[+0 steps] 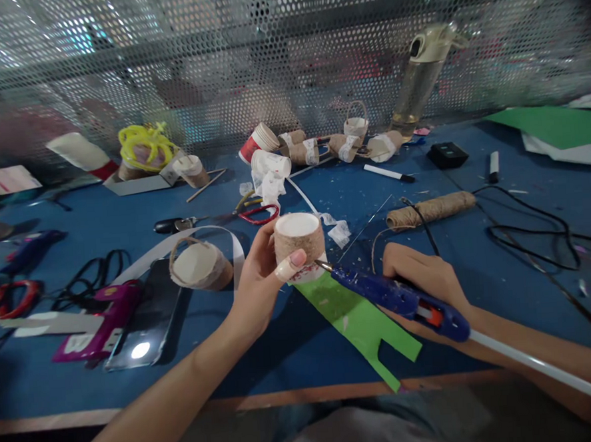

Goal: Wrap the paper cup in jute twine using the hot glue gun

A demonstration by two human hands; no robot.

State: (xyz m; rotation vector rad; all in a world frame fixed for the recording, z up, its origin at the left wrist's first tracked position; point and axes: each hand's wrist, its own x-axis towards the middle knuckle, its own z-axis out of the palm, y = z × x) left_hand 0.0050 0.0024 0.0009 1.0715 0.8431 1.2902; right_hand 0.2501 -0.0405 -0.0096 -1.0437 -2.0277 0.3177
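My left hand (263, 269) is closed around a small paper cup (299, 242) whose side is partly wrapped in brown twine. The thumb presses on the cup's near side, and a printed band shows below the twine. In my right hand (424, 276) is a blue glue gun (395, 295) with a long white glue stick out of its back end. Its metal nozzle meets or nearly meets the cup's lower right side. Below the cup lies a cut green sheet (356, 317). A spool of twine (432, 210) rests to the right, with a loose strand running toward my right hand.
To the left are a basket-like cup (201, 265), a phone (148, 316), a purple glue gun (101, 323) and red-handled scissors (260, 214). Several wrapped cups (345, 146) and a bottle (420, 80) stand along the perforated metal screen (286, 61). Black cable (531, 226) loops at right.
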